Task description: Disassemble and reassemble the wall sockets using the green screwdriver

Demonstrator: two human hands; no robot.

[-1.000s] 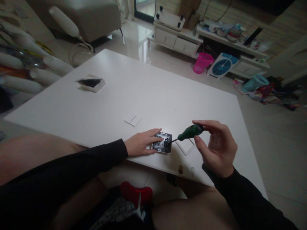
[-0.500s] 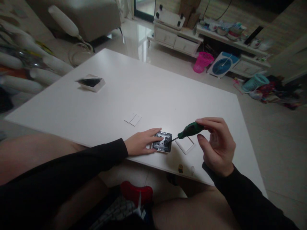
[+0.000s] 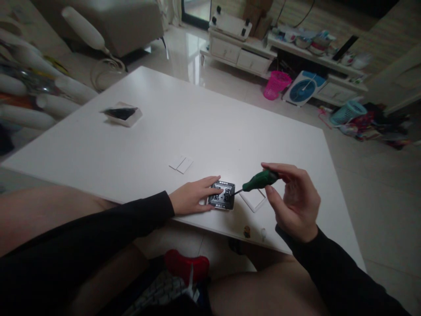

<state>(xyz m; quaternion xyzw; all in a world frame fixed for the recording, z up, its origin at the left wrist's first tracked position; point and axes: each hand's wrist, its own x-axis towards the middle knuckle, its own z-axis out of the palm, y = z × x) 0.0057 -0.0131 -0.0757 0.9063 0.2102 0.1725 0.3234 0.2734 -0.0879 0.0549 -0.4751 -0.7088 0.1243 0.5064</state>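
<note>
A dark square switch module (image 3: 222, 196) lies near the front edge of the white table (image 3: 184, 118). My left hand (image 3: 191, 200) rests flat beside it, fingers spread, fingertips pressing on its left side. My right hand (image 3: 294, 199) pinches a green-handled screwdriver (image 3: 258, 181) between thumb and fingers. The screwdriver's thin shaft points down-left, and its tip touches the module's right part. A white square frame (image 3: 253, 200) lies just right of the module, under the screwdriver.
Two small white rocker plates (image 3: 181, 163) lie further in on the table. A white box with a dark top (image 3: 121, 114) sits at the far left. Two tiny parts (image 3: 255, 231) rest at the front edge. A pink basket (image 3: 275, 84) and fan (image 3: 302, 89) stand on the floor beyond.
My right hand has shifted slightly while turning the screwdriver handle; the tip stays at the module. My left hand has not moved.
</note>
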